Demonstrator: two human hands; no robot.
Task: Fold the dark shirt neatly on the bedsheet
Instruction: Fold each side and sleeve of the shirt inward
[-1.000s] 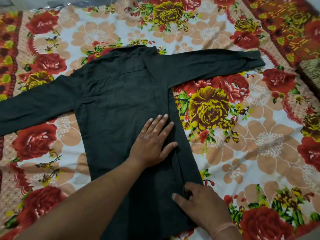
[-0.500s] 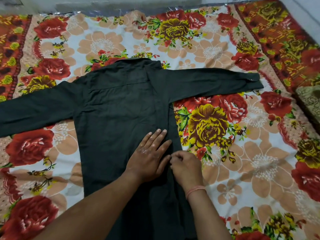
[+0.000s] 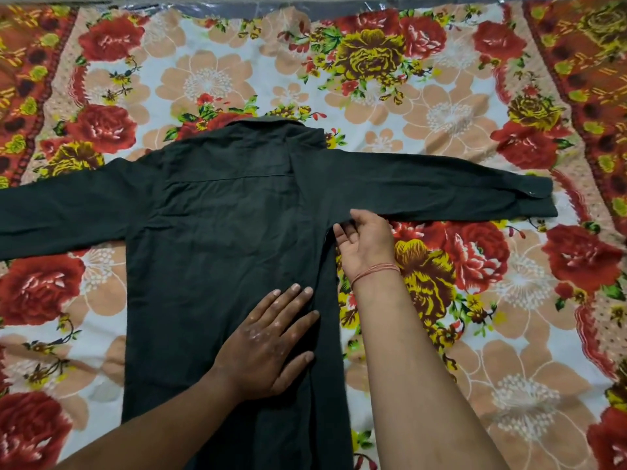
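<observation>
The dark shirt (image 3: 217,252) lies back-up on the floral bedsheet (image 3: 451,337), collar at the far side, both sleeves spread out sideways. Its right side is folded inward along a straight vertical edge. My left hand (image 3: 268,347) rests flat on the shirt's body beside that fold, fingers apart. My right hand (image 3: 364,239) is at the armpit of the right sleeve (image 3: 441,188), fingers pinched on the sleeve's lower edge where it meets the fold. The left sleeve (image 3: 61,212) runs off the left edge of the view.
The bedsheet has a red and yellow patterned border at the left (image 3: 20,79) and at the right (image 3: 597,62). A grey strip (image 3: 237,8) runs along the far edge of the sheet.
My right hand has slid up along the folded right edge from the hem area to the armpit and taken hold of the sleeve there. My left hand stays flat on the body.
</observation>
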